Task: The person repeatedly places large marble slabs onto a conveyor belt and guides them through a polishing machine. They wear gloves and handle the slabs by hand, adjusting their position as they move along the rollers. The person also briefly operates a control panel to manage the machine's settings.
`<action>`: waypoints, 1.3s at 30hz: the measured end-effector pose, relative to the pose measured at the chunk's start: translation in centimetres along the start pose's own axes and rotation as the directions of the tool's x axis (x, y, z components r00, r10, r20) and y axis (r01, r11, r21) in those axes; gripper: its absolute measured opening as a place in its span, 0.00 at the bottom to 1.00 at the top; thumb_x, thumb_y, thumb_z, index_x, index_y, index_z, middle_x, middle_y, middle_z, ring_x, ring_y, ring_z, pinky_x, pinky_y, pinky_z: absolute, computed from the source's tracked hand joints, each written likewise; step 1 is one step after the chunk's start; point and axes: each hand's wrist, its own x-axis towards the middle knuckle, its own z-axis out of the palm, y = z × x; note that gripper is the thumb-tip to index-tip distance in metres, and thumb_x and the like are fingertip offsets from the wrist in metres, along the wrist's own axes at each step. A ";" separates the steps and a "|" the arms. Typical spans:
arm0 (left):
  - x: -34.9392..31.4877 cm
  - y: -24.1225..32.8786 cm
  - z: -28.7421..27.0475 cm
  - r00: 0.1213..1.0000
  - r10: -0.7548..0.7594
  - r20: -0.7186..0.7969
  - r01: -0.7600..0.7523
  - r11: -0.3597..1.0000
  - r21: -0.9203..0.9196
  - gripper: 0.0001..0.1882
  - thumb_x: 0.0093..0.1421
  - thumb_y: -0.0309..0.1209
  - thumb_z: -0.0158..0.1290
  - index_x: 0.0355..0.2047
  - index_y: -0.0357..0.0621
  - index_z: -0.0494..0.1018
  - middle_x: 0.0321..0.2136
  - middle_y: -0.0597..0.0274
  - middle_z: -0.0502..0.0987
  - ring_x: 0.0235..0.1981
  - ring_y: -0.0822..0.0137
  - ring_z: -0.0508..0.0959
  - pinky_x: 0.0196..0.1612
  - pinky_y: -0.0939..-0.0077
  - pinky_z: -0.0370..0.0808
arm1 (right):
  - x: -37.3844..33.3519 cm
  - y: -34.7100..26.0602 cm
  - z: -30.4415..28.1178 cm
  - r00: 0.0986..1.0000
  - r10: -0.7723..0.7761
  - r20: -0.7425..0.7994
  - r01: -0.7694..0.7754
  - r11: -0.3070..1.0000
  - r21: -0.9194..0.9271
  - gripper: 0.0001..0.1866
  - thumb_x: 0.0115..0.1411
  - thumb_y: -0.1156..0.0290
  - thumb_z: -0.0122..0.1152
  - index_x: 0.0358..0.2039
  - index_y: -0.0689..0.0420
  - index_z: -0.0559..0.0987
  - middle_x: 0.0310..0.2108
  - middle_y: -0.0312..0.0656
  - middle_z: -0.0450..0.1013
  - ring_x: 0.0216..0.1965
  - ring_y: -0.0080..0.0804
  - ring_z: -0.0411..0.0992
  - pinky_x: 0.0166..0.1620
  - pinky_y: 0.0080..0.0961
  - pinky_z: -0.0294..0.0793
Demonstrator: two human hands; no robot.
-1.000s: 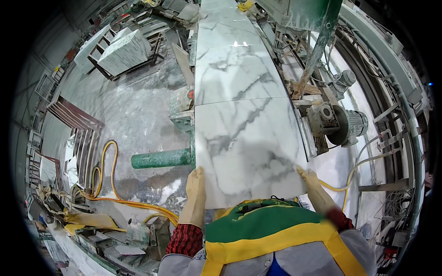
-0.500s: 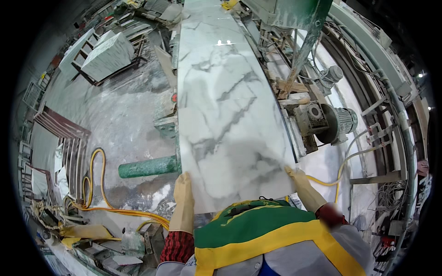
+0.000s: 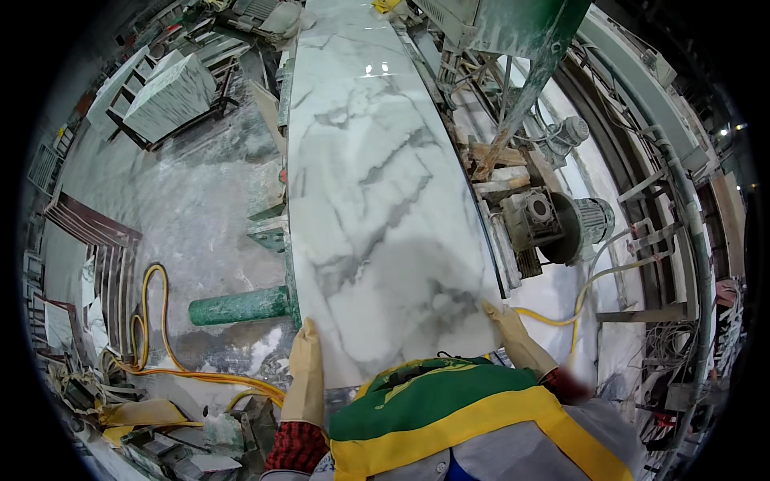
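A long white slab [image 3: 377, 224] with grey veins and a glossy face lies in front of me, stretching away to the top of the view. My left hand [image 3: 305, 365], in a beige rubber glove, holds its left edge near the close corner, thumb along the side. On the opposite edge my right hand [image 3: 515, 335], gloved alike, grips near the right corner. The fingers of both hands are mostly hidden under or behind the slab's edges. The slab's near end reaches my green and yellow apron [image 3: 433, 401].
Left of the slab a green cylinder [image 3: 241, 305] juts out, beside a yellow hose [image 3: 164, 369] on the floor. A motor [image 3: 595, 220] and machine parts line the right side. White veined blocks [image 3: 170, 100] stand on a rack at far left; scrap [image 3: 176, 449] lies at lower left.
The whole view has shifted, with the scene sliding slightly left and mostly a little down. Both hands stay at the slab's edges; no clear movement of the slab against the machine shows.
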 end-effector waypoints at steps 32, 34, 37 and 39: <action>-9.5 -4.7 0.6 0.959 -0.143 0.245 0.283 0.406 -0.869 0.21 0.78 0.45 0.49 0.56 0.38 0.71 0.50 0.55 0.78 0.53 0.56 0.84 0.60 0.63 0.84 | 4.3 -1.7 0.4 0.999 0.041 0.015 -0.043 0.968 0.247 0.24 0.69 0.59 0.71 0.58 0.63 0.83 0.45 0.43 0.84 0.42 0.30 0.83 0.44 0.30 0.83; -9.0 -5.5 0.8 0.956 -0.089 0.278 0.289 0.412 -0.864 0.18 0.78 0.44 0.50 0.53 0.40 0.72 0.46 0.58 0.78 0.50 0.59 0.85 0.57 0.66 0.84 | 4.6 -1.3 -0.6 0.996 -0.044 0.075 0.022 0.962 0.273 0.28 0.71 0.54 0.69 0.62 0.62 0.80 0.46 0.44 0.84 0.42 0.32 0.83 0.46 0.30 0.84; -8.5 -6.5 0.0 0.942 -0.030 0.333 0.305 0.485 -0.820 0.19 0.78 0.43 0.49 0.56 0.39 0.71 0.44 0.59 0.80 0.48 0.62 0.85 0.52 0.70 0.83 | 4.3 0.3 -2.3 0.992 -0.063 0.108 0.020 0.934 0.357 0.35 0.73 0.48 0.66 0.68 0.62 0.76 0.47 0.47 0.84 0.41 0.35 0.83 0.48 0.31 0.85; -8.9 -4.1 -1.5 0.948 -0.100 0.302 0.304 0.565 -0.767 0.23 0.79 0.42 0.49 0.63 0.37 0.70 0.46 0.57 0.82 0.48 0.62 0.84 0.50 0.72 0.82 | 3.4 1.6 -2.9 0.995 0.053 0.082 -0.084 0.888 0.452 0.38 0.73 0.43 0.63 0.69 0.63 0.74 0.47 0.48 0.84 0.40 0.36 0.83 0.47 0.32 0.85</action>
